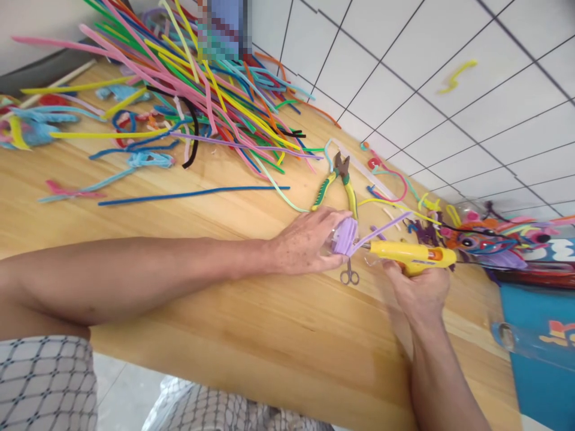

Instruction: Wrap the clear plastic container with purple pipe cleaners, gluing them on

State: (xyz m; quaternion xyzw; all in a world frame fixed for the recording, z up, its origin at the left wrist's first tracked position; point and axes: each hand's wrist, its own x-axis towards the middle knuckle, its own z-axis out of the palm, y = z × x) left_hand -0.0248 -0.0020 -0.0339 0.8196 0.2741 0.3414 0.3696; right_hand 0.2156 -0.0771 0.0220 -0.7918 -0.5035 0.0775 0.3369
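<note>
1. In the head view, your left hand [303,244] is curled around a lilac wound piece [345,237], thumb and fingers closed on its left side; something clear shows at that edge.
2. Your right hand [422,293] is wrapped around the handle of a yellow glue gun [406,256], nozzle pointing left at the lilac piece's lower right edge. You cannot tell from here whether the tip touches it.
3. A loose lilac strip [384,231] slants up and right from the piece, above the gun's barrel.
4. The piece sits between your two hands, over the wooden table [251,317].
5. Just beyond your left fingers lie green-and-yellow pliers [349,190], handles spread; the finger loops of scissors [349,275] show just below the piece.
6. Farther left, a blue stem [193,194] lies below a heap of coloured stems [215,111].
</note>
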